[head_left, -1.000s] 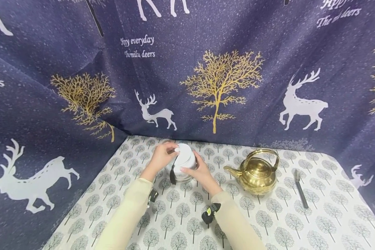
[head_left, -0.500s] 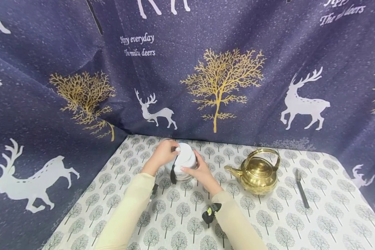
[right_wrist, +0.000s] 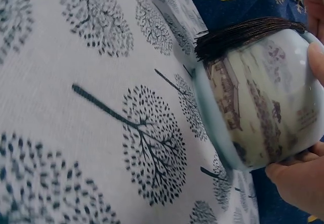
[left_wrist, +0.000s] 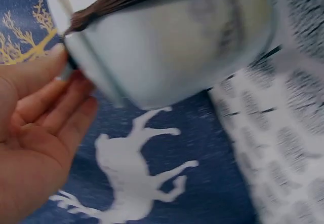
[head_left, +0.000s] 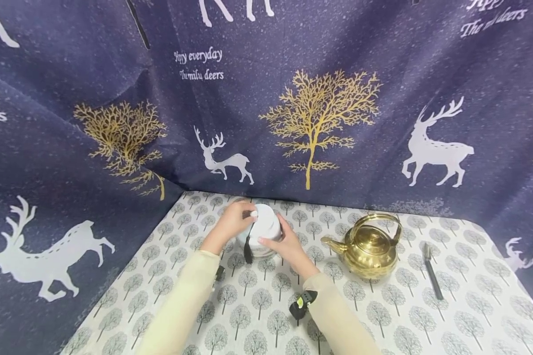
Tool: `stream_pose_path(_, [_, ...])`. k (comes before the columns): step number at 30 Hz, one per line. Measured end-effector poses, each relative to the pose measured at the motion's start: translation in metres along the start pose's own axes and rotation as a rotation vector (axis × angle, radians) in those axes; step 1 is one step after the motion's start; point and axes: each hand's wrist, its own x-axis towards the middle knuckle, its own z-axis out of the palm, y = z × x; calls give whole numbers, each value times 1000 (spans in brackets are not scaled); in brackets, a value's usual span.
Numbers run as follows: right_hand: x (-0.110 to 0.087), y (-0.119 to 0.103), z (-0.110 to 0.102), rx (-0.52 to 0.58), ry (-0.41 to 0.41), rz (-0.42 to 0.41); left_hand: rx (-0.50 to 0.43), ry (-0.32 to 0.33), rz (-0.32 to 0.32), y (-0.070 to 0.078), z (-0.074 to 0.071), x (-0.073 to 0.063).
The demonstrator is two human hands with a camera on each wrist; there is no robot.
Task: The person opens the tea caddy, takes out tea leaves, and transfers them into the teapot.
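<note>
A pale, rounded ceramic jar (right_wrist: 263, 102) with a painted landscape on its side stands near the back of the table. On top is a white lid (head_left: 266, 217). A dark brown tassel (head_left: 247, 251) hangs down the jar's front left. My left hand (head_left: 232, 224) pinches the lid's small white knob (head_left: 254, 214) between thumb and fingers. The lid appears seated on the jar in the left wrist view, though blur hides the seam. My right hand (head_left: 291, 249) grips the jar's right side, thumb in front and fingers partly hidden around it.
To the right, a shiny brass teapot (head_left: 369, 254) with an arched handle points its spout toward the jar. Beyond it lies a dark-handled fork (head_left: 433, 273). A tree-print cloth (head_left: 257, 315) covers the table, and a dark blue deer-print curtain (head_left: 360, 158) hangs behind.
My left wrist has turned slightly while the fingers stay at the lid's knob. My right hand keeps its grip on the jar. The head view has shifted a little.
</note>
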Motion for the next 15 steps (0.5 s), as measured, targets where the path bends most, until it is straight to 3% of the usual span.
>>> stream_pose_path(4, [-3, -2, 0, -76, 4, -50, -140, 81, 49, -13, 6, -8])
stream_pose_path(6, [-5, -2, 1, -112, 5, -85, -181, 89, 61, -18, 8, -11])
stream_pose_path(11, [-16, -6, -3, -152, -31, -160, -272, 77, -30, -24, 4, -20])
stream_pose_path(15, [-29, -11, -14, -119, -56, -209, -315, 130, -105, -28, -5, -32])
